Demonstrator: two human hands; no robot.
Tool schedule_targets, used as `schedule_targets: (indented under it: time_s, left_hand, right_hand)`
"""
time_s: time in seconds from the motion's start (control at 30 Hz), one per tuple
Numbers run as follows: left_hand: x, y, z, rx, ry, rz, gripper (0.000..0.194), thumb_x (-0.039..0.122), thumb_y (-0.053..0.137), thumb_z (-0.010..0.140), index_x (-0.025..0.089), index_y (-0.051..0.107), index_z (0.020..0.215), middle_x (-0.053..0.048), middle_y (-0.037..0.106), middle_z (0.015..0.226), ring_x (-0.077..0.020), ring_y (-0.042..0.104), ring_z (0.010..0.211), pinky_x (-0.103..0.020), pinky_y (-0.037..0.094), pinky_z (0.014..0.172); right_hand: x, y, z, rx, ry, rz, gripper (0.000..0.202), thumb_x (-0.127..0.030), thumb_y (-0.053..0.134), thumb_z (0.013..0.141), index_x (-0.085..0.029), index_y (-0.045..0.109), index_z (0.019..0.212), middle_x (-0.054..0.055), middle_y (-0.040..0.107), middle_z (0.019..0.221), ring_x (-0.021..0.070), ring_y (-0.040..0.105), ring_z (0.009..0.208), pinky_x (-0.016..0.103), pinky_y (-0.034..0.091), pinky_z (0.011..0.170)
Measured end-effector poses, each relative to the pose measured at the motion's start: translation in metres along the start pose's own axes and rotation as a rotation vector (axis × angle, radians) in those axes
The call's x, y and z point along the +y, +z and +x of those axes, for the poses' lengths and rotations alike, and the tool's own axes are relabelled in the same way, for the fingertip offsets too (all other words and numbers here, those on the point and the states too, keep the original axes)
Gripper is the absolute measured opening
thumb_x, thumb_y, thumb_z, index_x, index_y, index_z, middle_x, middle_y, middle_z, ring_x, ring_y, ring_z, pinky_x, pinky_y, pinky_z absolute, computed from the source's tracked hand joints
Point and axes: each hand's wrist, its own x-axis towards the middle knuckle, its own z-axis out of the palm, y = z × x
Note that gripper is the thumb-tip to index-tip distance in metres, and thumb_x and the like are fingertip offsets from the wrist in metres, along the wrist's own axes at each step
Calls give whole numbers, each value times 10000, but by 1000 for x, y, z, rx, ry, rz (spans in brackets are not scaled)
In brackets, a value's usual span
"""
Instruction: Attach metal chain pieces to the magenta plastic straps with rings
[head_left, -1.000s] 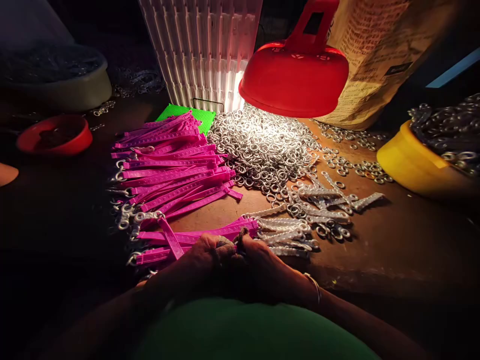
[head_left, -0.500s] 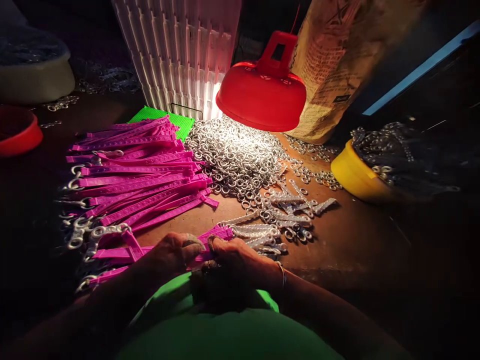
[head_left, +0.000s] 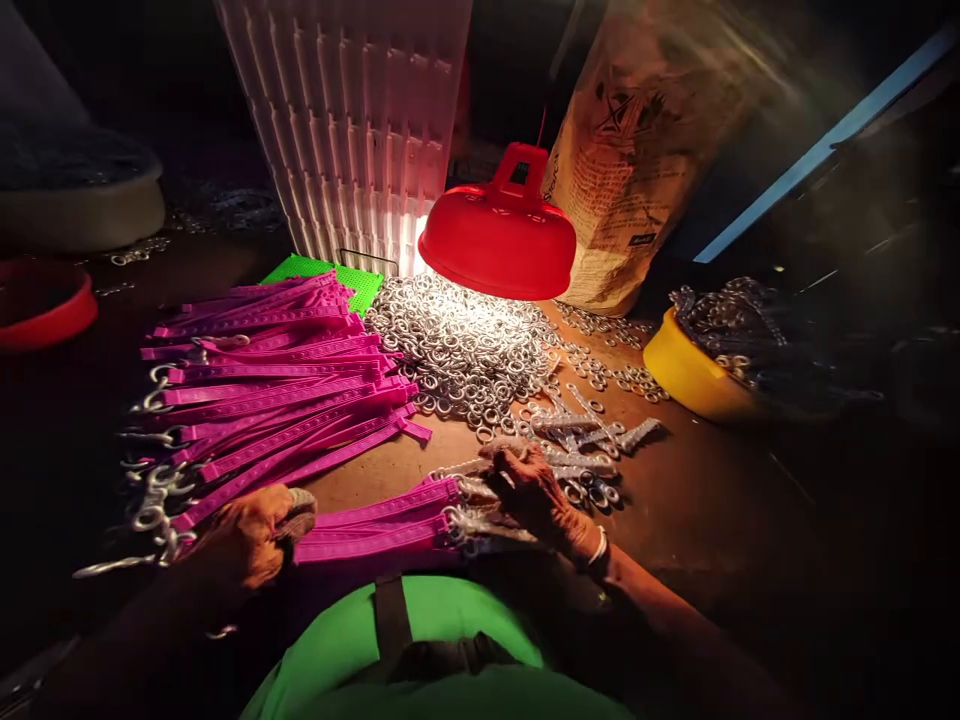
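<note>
My left hand (head_left: 262,530) is closed around the left end of a bundle of pink straps (head_left: 382,520) near the table's front edge. At the bundle's right end, my right hand (head_left: 529,490) has its fingers bent together over pale braided pieces (head_left: 499,535); what lies between the fingertips is too small to tell. Behind my left hand lies a large pile of pink straps (head_left: 277,400) with metal links at their left ends. A heap of metal rings (head_left: 465,350) glints under the red lamp (head_left: 499,240). More braided pieces (head_left: 570,425) lie beyond my right hand.
A yellow bowl (head_left: 694,375) full of metal parts stands at the right, a red bowl (head_left: 56,310) and a pale tub (head_left: 82,215) at the left. Behind are a green mat (head_left: 360,285), a ribbed white panel (head_left: 345,130) and a printed paper sack (head_left: 622,180).
My hands have moved apart, the left one leftward and the right one rightward and up. The pink bundle between them now lies in plain view. The whole view has shifted slightly.
</note>
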Motion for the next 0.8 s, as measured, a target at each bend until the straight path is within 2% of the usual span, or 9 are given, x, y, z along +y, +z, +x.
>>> schedule_targets:
  time_s: [0.07, 0.17, 0.23, 0.33, 0.43, 0.5, 0.57, 0.67, 0.8]
  left_hand:
    - [7, 1, 19, -90, 92, 10, 307, 295, 481, 790, 182, 655, 1017, -68, 658, 975, -227, 609, 941, -309, 446, 826]
    - [17, 15, 52, -12, 210, 13, 345, 216, 465, 797, 123, 622, 1090, -131, 634, 1073, -258, 587, 1016, -353, 455, 889]
    - [19, 34, 70, 66, 322, 176, 367, 113, 431, 774, 127, 628, 1083, -138, 629, 1077, -264, 570, 1042, -382, 421, 961]
    - [14, 65, 85, 124, 413, 308, 369, 111, 392, 811, 61, 609, 1106, -189, 598, 1118, -301, 541, 1085, -460, 364, 1018]
    - [6, 79, 89, 100, 509, 330, 400, 117, 339, 847, 61, 564, 1173, -194, 571, 1173, -288, 507, 1146, -503, 328, 1042]
    - [7, 76, 89, 80, 474, 331, 413, 138, 348, 854, 64, 533, 1215, -204, 547, 1218, -286, 493, 1169, -492, 332, 1045]
    - [15, 64, 88, 36, 352, 291, 427, 188, 396, 856, 49, 499, 1247, -219, 532, 1242, -296, 501, 1161, -453, 360, 1027]
    - [31, 46, 84, -72, 252, 153, 396, 225, 468, 822, 101, 510, 1196, -164, 616, 1088, -281, 582, 996, -381, 437, 882]
    - [37, 38, 81, -122, 261, -19, 248, 199, 504, 761, 160, 571, 997, -73, 628, 868, -215, 578, 801, -294, 416, 712]
  right_hand:
    - [34, -3, 4, 24, 95, -120, 270, -123, 418, 823, -159, 605, 1013, 128, 622, 931, 234, 526, 869, 351, 362, 788]
    - [82, -5, 10, -63, 207, -303, 388, -96, 460, 717, -131, 614, 1072, 164, 628, 971, 267, 537, 884, 382, 359, 786]
    - [105, -5, 9, -157, 245, -399, 449, -83, 465, 672, -117, 613, 1095, 177, 637, 973, 281, 542, 880, 384, 357, 761]
    - [126, -1, 4, -206, 248, -479, 470, -70, 448, 660, -126, 608, 1099, 148, 638, 888, 261, 533, 834, 346, 358, 715]
    - [133, 1, -1, -171, 228, -520, 437, -99, 452, 665, -127, 597, 1076, 124, 597, 803, 235, 501, 760, 314, 348, 659]
    - [134, 0, -1, -167, 232, -529, 396, -127, 450, 681, -118, 599, 1048, 123, 572, 760, 226, 477, 707, 315, 334, 633]
    - [132, -2, 1, -167, 232, -519, 388, -145, 453, 678, -122, 605, 1035, 125, 564, 747, 227, 466, 697, 328, 332, 644]
    - [130, -10, 6, -112, 228, -483, 436, -162, 457, 650, -161, 611, 1058, 108, 568, 751, 241, 473, 747, 348, 335, 693]
    - [118, -28, 16, -40, 248, -446, 408, -181, 464, 650, -141, 632, 1020, 109, 587, 765, 245, 478, 771, 349, 339, 712]
